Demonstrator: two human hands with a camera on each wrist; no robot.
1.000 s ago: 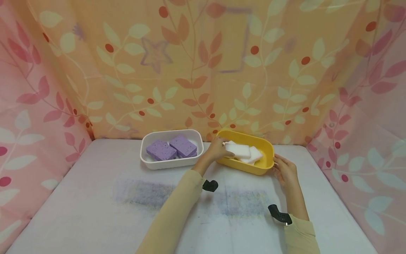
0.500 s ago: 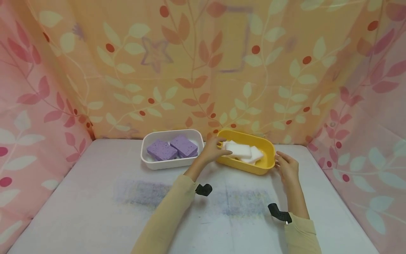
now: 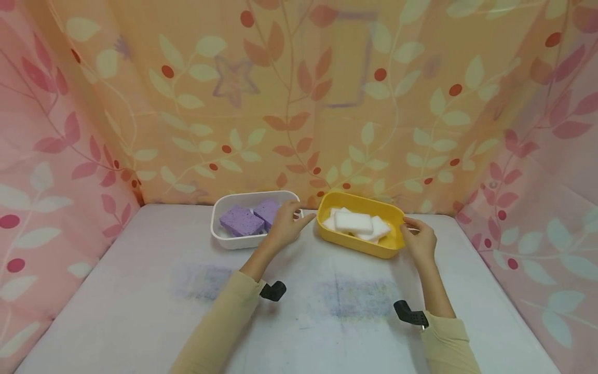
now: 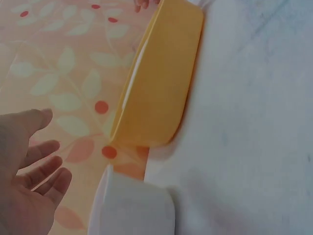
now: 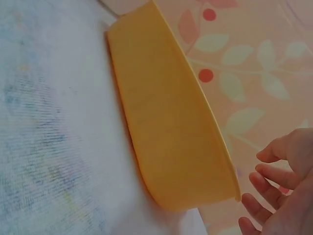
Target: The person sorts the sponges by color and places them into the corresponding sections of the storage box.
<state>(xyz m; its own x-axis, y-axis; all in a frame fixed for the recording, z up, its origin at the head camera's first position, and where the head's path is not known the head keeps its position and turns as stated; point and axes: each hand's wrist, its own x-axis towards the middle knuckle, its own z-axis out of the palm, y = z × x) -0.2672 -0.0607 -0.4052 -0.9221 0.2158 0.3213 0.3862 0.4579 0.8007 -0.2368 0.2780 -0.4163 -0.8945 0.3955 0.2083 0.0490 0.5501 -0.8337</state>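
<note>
Several white sponges (image 3: 353, 223) lie piled in a yellow tray (image 3: 352, 243). To its left, a white tray (image 3: 235, 243) holds purple sponges (image 3: 241, 221). My left hand (image 3: 284, 227) hovers over the right end of the white tray and hides part of it. Its fingers are spread and relaxed with nothing between them, as the left wrist view confirms. At the right end of the yellow tray is my right hand (image 3: 420, 241), fingers loosely bent beside the rim. In the right wrist view its fingertips (image 5: 248, 199) come close to the tray's corner; whether they touch is unclear.
Both trays stand at the back of a white table (image 3: 299, 337), in front of a floral curtain (image 3: 289, 104). Faint bluish smudges (image 3: 359, 298) mark the tabletop. A black wrist mount (image 3: 273, 291) sits on the left sleeve, another (image 3: 410, 314) on the right.
My left hand has let go of the white sponges in the yellow tray and moved left, over the white tray's edge. The right hand stays at the yellow tray's right end.
</note>
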